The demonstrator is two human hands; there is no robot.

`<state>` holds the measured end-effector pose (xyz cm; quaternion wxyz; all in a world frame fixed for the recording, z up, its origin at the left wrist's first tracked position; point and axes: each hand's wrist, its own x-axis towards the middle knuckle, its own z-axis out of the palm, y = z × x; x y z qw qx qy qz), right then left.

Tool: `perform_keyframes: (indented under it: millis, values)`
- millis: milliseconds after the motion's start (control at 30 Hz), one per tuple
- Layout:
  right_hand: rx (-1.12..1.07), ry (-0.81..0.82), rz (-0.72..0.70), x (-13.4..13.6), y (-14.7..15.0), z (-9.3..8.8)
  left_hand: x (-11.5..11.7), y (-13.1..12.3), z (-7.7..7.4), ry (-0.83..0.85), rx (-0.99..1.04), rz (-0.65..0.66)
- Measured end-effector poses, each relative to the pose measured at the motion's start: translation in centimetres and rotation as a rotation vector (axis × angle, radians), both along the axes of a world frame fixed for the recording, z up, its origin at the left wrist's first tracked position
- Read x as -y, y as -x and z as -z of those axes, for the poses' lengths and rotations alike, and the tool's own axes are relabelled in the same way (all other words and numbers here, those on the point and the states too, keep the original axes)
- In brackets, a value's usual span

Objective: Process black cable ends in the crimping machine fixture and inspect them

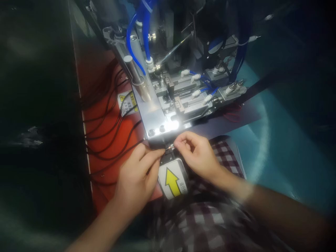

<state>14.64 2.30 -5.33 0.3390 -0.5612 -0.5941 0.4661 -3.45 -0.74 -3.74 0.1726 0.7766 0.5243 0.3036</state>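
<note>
Head view: a metal machine [189, 105] takes up the upper middle, with a blue-green surface [258, 150] off to its right and a red base plate [111, 170] to its left. Checked cloth [204, 217] lies below, partly blurred. Both hands meet just in front of the machine's bright metal plate [154, 117]: the left hand [139, 175] is over the red base, its forefinger stretched toward the middle; the right hand [201, 154] is bent opposite it, thumb and forefinger drawn close at their tips. Between the hands, on the person's side, is an arrow-marked block [172, 182]. Smallest is a shiny part [170, 147], beyond that block and below the metal plate's front edge, right between the two sets of fingertips. Whether either hand pinches it or only touches it, I cannot tell at this size. As for progress, the work appears to be under way: both hands are busy at the part, and nothing visible marks it as finished; how much is done or left cannot be read.
</note>
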Motion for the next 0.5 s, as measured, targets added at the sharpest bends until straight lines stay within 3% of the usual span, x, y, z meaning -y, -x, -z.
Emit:
perform_keyframes:
  millis: [333,500]
  values:
    - [0.115,0.121,-0.066,-0.8,-0.2,-0.8,-0.1,0.3,0.0,-0.003,-0.05,0.025]
    - [0.221,0.133,-0.107,-1.3,-0.2,-1.4,-0.5,0.7,-0.2,-0.078,-0.241,0.156]
